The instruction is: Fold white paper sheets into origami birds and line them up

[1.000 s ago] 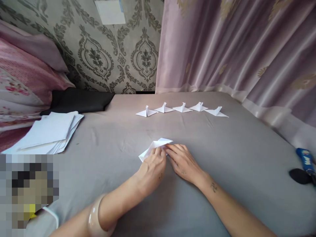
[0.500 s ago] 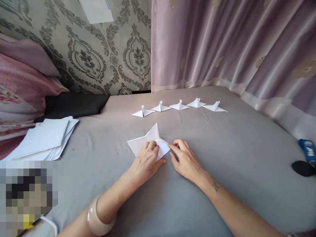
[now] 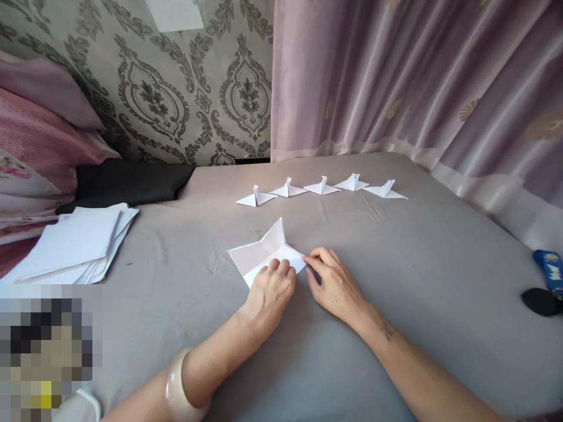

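Note:
A partly folded sheet of white paper [image 3: 259, 256] lies on the grey cloth, one pointed flap rising at its far side. My left hand [image 3: 271, 293] is closed at the paper's near edge, fingers curled over it and hiding that part. At the right corner, my right hand [image 3: 332, 280] pinches the paper between thumb and forefinger. Beyond the hands stand several folded white paper birds in a row, among them a left one [image 3: 255, 198], a middle one [image 3: 322, 186] and a right one [image 3: 387, 190].
A stack of white paper [image 3: 79, 237] lies at the left, in front of a black folded item [image 3: 132, 181]. Pink curtains [image 3: 373, 76] hang behind the grey cloth surface [image 3: 422, 305]. A blue item [image 3: 549, 266] and a black oval one [image 3: 542, 301] sit at the right edge.
My left hand has turned and curled its fingers, shifting slightly right and nearer to me along the paper. My right hand stays at the right corner. The view has tilted slightly.

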Available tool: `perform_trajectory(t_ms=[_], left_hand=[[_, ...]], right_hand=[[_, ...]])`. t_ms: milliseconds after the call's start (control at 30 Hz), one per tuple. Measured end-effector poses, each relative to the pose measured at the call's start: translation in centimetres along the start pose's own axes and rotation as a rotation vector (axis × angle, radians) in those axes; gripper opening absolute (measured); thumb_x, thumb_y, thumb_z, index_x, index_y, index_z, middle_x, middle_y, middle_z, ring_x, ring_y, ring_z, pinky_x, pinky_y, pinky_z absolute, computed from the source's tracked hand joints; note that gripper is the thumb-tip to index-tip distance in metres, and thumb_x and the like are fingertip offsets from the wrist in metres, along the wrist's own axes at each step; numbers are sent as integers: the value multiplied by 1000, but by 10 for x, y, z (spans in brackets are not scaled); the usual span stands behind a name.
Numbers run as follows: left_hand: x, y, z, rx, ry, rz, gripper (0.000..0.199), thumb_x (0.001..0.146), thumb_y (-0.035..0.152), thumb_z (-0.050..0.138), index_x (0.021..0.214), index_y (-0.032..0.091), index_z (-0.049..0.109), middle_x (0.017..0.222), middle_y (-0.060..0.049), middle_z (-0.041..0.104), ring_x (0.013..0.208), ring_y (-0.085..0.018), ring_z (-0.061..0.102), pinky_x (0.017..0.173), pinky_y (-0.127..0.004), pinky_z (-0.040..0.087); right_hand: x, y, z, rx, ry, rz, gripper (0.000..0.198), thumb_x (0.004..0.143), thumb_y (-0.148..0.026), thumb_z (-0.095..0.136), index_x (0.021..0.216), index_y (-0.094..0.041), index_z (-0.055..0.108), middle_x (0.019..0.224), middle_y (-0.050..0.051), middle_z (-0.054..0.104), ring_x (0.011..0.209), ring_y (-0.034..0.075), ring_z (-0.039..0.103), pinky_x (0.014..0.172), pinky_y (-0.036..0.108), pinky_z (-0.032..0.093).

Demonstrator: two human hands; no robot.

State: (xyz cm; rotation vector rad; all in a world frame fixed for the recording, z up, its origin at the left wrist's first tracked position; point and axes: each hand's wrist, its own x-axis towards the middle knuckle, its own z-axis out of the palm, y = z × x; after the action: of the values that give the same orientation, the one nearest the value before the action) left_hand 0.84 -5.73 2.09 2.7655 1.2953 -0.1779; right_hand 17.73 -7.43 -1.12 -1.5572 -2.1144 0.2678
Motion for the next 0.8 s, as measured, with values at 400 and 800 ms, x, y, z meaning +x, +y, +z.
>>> perform_trajectory(t_ms=[400, 800], left_hand=[[-16, -6, -12, -24, -7, 85, 24, 76, 4, 47, 96, 11, 58, 100, -15, 56, 99, -29, 48, 86, -41, 48], [-19, 6, -23, 205, -170, 153, 30, 66, 3, 61, 95, 11, 65, 95, -13, 60, 97, -29, 53, 84, -37, 48]], right_hand=[[3, 2, 3, 26, 5, 68, 33, 84, -11, 48, 112, -18, 64, 102, 9, 61, 97, 23, 57, 87, 39, 50], [3, 4, 5, 26, 10, 57, 34, 84, -10, 47, 113, -16, 64, 100, 9, 61, 96, 22, 57, 87, 38, 50]])
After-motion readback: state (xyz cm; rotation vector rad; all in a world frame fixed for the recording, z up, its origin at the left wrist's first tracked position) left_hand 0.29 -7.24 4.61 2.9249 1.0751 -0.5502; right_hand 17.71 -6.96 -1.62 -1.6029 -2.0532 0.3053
